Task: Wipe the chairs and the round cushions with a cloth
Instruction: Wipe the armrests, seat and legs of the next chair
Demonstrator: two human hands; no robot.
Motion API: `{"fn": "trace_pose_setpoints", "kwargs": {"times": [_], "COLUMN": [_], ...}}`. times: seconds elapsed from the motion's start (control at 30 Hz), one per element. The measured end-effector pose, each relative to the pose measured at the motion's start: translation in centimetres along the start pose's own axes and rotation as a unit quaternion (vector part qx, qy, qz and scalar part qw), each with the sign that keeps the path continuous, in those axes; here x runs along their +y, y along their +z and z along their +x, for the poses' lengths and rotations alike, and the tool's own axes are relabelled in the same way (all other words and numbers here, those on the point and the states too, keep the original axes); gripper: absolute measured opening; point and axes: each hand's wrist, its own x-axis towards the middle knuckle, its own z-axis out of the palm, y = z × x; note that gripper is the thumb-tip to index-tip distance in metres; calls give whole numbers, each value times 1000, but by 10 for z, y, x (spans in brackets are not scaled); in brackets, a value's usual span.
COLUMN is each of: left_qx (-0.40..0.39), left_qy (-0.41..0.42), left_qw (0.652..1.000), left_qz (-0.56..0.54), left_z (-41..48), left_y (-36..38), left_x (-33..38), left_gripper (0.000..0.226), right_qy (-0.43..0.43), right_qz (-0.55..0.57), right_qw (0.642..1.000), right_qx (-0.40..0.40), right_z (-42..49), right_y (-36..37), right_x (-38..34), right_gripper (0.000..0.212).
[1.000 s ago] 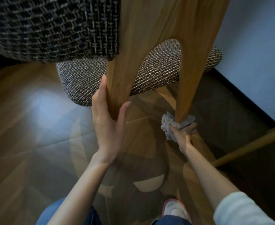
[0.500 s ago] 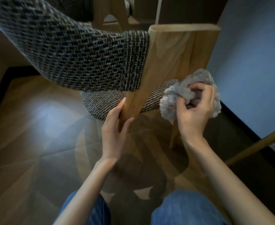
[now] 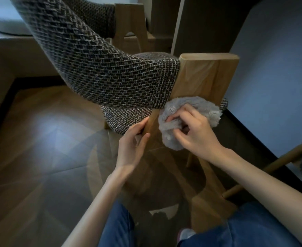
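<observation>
Left hand (image 3: 131, 147) gripped chair leg (image 3: 152, 122), right hand's (image 3: 195, 134) fingers (image 3: 181, 114) clamped on cloth (image 3: 191, 106), seat (image 3: 121, 118) mostly hidden behind backrest (image 3: 111, 72)

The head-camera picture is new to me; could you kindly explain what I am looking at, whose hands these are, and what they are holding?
There is no machine here. A person wears one wide-angle camera on the head, looking forward and down, so the two bare arms reaching in from below are the wearer's own. The left hand grips one wooden leg of a chair, just under its woven seat cushion. The right hand holds a bunched grey fluffy cloth right by the chair's broad wooden frame, beside the woven backrest. Underneath is a wooden floor, and the blue jeans at the bottom are the wearer's legs. A second similar chair stands behind.
</observation>
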Motion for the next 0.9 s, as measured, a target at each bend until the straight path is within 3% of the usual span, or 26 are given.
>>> {"fn": "trace_pose_setpoints", "kwargs": {"times": [0.13, 0.23, 0.3, 0.4, 0.5, 0.6, 0.77, 0.83, 0.9], "left_qx": [-39, -99, -99, -33, 53, 159, 241, 270, 239], "left_qy": [-44, -79, -86, -74, -54, -81, -104, -101, -61], "left_qw": [996, 983, 984, 990, 988, 975, 965, 958, 969], "left_qz": [-73, -132, -120, -114, -134, -128, 14, 8, -11], "left_z": [-11, -22, -23, -16, -6, 12, 32, 28, 20], "left_y": [-16, -23, -18, -7, -6, -6, 5, 9, 13], "left_x": [12, 13, 12, 15, 22, 32, 35, 36, 36], "left_gripper": [32, 40, 52, 42, 31, 27, 21, 26, 31], "right_qy": [69, 142, 192, 228, 248, 276, 342, 356, 354], "right_qz": [85, 160, 238, 320, 249, 220, 188, 194, 184], "right_qw": [994, 975, 950, 912, 909, 894, 849, 840, 844], "right_qx": [21, 61, 61, 116, 224, 276, 356, 361, 358], "right_z": [-9, -10, -10, -11, -12, -10, -2, -1, -3], "right_y": [9, 18, 20, 22, 30, 43, 58, 59, 58], "right_x": [-15, -26, -31, -35, -36, -43, -47, -46, -44], "right_gripper": [18, 16, 18, 8, 29, 35, 36, 35, 34]}}
